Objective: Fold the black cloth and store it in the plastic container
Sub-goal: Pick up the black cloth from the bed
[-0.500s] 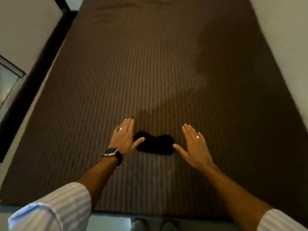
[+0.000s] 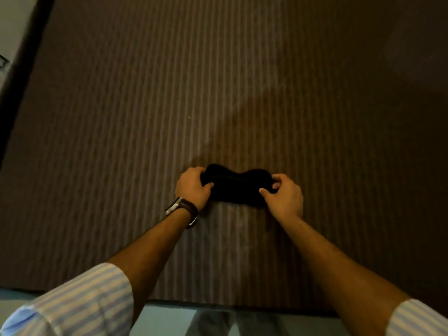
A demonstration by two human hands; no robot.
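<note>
Both hands gripping the black cloth (image 2: 236, 186) on the striped brown bed cover (image 2: 145, 105).

Left hand (image 2: 192, 187) curled over the cloth's left end, right hand (image 2: 284, 194) curled over its right end, thumbs on the near side. Cloth is bunched, pinched narrow in the middle, lying flat on the cover. Brown-strap watch (image 2: 181, 209) on left wrist. Striped shirt sleeves (image 2: 80, 301) rolled up, forearms bare. Cover's near edge at the bottom of frame, pale floor (image 2: 164, 321) below.

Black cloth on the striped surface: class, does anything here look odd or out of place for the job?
The black cloth is a bunched, pinched-in lump rather than a flat fold, gripped at its ends by the left hand and right hand. No plastic container is in view on the striped surface. Nothing looks spilled or damaged.
</note>
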